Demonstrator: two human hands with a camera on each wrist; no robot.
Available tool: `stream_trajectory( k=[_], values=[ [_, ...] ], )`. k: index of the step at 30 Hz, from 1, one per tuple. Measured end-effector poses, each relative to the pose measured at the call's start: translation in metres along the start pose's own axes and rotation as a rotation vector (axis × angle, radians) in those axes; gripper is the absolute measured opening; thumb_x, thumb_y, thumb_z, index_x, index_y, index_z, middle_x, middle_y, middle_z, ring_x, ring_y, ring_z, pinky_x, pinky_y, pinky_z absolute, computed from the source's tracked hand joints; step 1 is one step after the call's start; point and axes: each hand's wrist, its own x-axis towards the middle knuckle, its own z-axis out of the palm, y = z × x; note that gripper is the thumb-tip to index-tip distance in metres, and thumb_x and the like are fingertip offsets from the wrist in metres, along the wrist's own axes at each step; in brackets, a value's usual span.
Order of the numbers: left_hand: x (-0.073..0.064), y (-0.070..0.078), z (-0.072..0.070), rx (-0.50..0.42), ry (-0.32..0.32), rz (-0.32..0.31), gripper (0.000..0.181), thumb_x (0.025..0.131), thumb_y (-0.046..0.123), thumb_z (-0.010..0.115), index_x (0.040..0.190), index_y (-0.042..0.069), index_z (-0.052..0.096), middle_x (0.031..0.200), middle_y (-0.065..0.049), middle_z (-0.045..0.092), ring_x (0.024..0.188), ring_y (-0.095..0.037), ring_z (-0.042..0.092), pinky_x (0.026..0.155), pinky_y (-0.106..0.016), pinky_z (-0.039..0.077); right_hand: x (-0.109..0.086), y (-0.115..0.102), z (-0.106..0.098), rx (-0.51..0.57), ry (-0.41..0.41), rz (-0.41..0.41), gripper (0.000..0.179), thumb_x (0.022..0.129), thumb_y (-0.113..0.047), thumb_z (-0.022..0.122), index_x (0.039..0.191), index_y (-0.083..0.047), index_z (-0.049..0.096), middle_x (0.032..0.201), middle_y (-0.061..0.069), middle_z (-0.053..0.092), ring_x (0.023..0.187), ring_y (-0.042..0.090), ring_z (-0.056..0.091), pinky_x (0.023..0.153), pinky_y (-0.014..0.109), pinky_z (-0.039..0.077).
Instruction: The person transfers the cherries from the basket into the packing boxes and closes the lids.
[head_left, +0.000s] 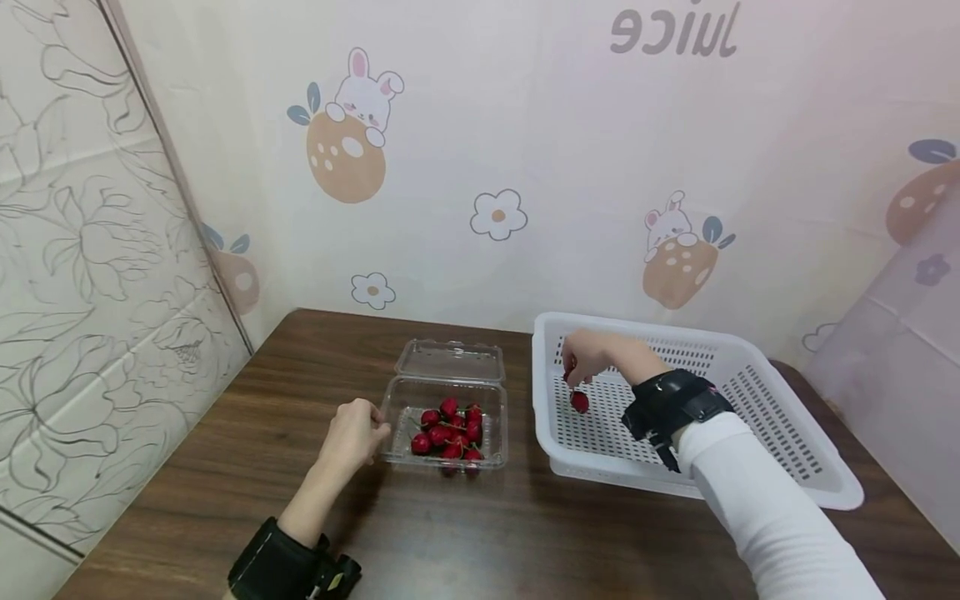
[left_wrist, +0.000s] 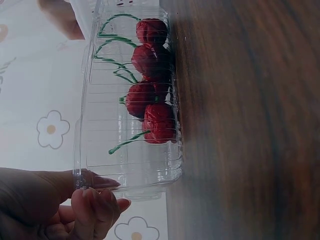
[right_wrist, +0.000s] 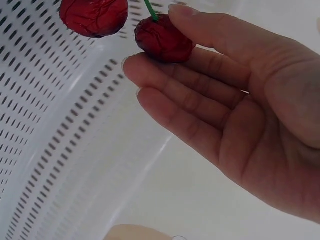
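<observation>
My left hand (head_left: 354,433) pinches the left edge of a clear plastic clamshell box (head_left: 495,417), thumb and fingers on either side of its wall in the left wrist view. Several red artificial cherries (head_left: 438,435) with green stems lie in the box, whose lid (head_left: 450,360) is folded back. Over the left part of a white perforated basket (head_left: 750,400), my right hand (head_left: 592,354) holds a wrinkled red cherry (right_wrist: 162,41) between thumb and fingers. A second cherry (right_wrist: 95,15) is close beside it, seen below the hand as a cherry (head_left: 579,402) in the head view.
Both containers stand on a dark brown wooden table (head_left: 465,533), the box left of the basket with a narrow gap between them. A patterned wall (head_left: 450,150) rises behind the table. Another wall panel (head_left: 90,250) stands at the left.
</observation>
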Motion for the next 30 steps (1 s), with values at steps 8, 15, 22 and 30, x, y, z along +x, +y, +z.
stream_trajectory(
  k=[8,15,22,30],
  values=[
    [-0.001,0.000,-0.003,0.010,0.002,0.000,0.012,0.076,0.000,0.060,0.082,-0.010,0.061,0.061,-0.009,0.061,0.031,-0.009,0.049,0.042,-0.026,0.045,-0.014,-0.010,-0.014,0.025,0.072,-0.053,0.006,0.076,-0.009,0.067,0.079,-0.004,0.066,0.066,0.001,0.059,0.061,0.017,0.060,0.055,0.023,0.045],
    [-0.003,0.000,-0.004,0.003,-0.012,-0.011,0.012,0.077,0.001,0.060,0.081,-0.010,0.060,0.058,-0.007,0.059,0.031,-0.010,0.049,0.041,-0.026,0.045,-0.028,-0.014,-0.024,0.040,0.185,-0.120,0.009,0.075,-0.009,0.068,0.082,-0.004,0.066,0.068,0.000,0.058,0.062,0.012,0.053,0.059,0.026,0.045],
    [-0.004,0.001,-0.005,0.004,-0.019,-0.012,0.011,0.077,0.000,0.059,0.081,-0.010,0.060,0.058,-0.006,0.059,0.031,-0.010,0.049,0.041,-0.026,0.045,-0.043,-0.021,-0.025,0.043,0.291,-0.167,0.007,0.074,-0.009,0.069,0.078,-0.005,0.065,0.066,-0.002,0.057,0.060,0.010,0.051,0.059,0.026,0.045],
    [-0.006,0.001,-0.006,0.018,-0.008,0.017,0.007,0.076,-0.001,0.059,0.076,-0.008,0.061,0.056,-0.006,0.059,0.031,-0.010,0.050,0.041,-0.025,0.045,-0.057,-0.034,-0.024,0.090,0.391,-0.164,0.009,0.075,-0.008,0.068,0.081,-0.002,0.065,0.068,0.002,0.059,0.060,0.012,0.052,0.059,0.026,0.048]
  ],
)
